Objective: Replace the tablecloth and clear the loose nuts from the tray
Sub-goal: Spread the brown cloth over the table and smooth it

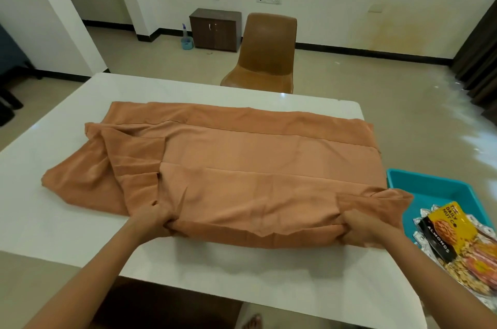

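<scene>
Two hands hold the near edge of the orange tablecloth (255, 167), which lies part-folded across the middle of the white tabletop (67, 221). The left hand (153, 218) has its grip clenched on a bunch of fabric at about 7 o'clock of the cloth. The right hand (363, 226) has its grip grasping the gathered corner at about 5 o'clock.

We judge the main risk to sit at 4 o'clock. That right corner flares out just beside the teal tray (430, 186), where an almond packet (441, 232) lies over a heap of nuts (457, 273); whether those are loose or bagged we cannot tell. A pull or lift swung that way could snag the packet or sweep nuts onto the floor.

At 9 o'clock the cloth is rumpled and unfolded, so a pull from the near edge alone may drag that end askew and undo the neat folds. The tabletop looks glossy, and the whole bundle could slide toward us and off the near edge.

A brown chair (266, 54) stands at 12 o'clock, well apart.
</scene>
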